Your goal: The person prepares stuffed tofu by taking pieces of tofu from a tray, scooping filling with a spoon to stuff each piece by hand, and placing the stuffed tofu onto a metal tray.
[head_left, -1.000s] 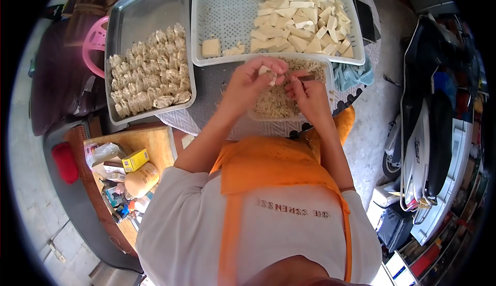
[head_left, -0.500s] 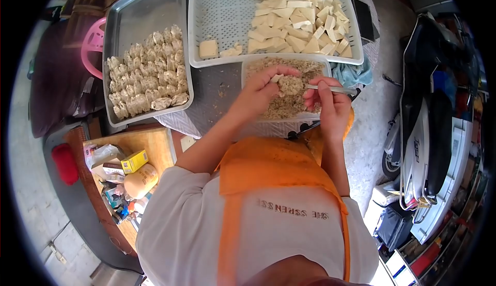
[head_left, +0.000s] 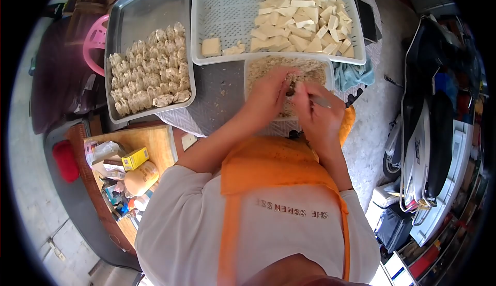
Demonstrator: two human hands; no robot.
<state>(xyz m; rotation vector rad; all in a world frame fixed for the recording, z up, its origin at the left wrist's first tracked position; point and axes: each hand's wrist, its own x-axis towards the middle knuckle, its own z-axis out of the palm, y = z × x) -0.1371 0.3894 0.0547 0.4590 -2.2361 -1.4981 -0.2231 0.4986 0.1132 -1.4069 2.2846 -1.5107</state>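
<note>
Over the tub of crumbly minced filling (head_left: pixel 268 68), my left hand (head_left: pixel 266 95) is closed around a piece of tofu with filling on it, now mostly hidden by the fingers. My right hand (head_left: pixel 319 111) grips a slim metal utensil (head_left: pixel 321 101) by its handle. Its working end is out of sight between the hands, so its kind does not show. Both hands nearly touch, and motion blurs the fingers. Beyond the tub, many cut tofu pieces (head_left: pixel 297 20) lie in a white perforated tray (head_left: pixel 222 7). One square tofu block (head_left: pixel 211 47) sits apart at its left corner.
To the left, a metal tray (head_left: pixel 150 9) holds rows of filled tofu pieces (head_left: pixel 150 71). A blue cloth (head_left: pixel 354 74) lies right of the tub. A wooden side table (head_left: pixel 160 141) with boxes and bottles stands lower left. A scooter (head_left: pixel 423 141) is parked on the right.
My right hand has moved left and turned inward against my left hand, bringing the utensil with it. The clump of filling that showed between the hands is now mostly covered.
</note>
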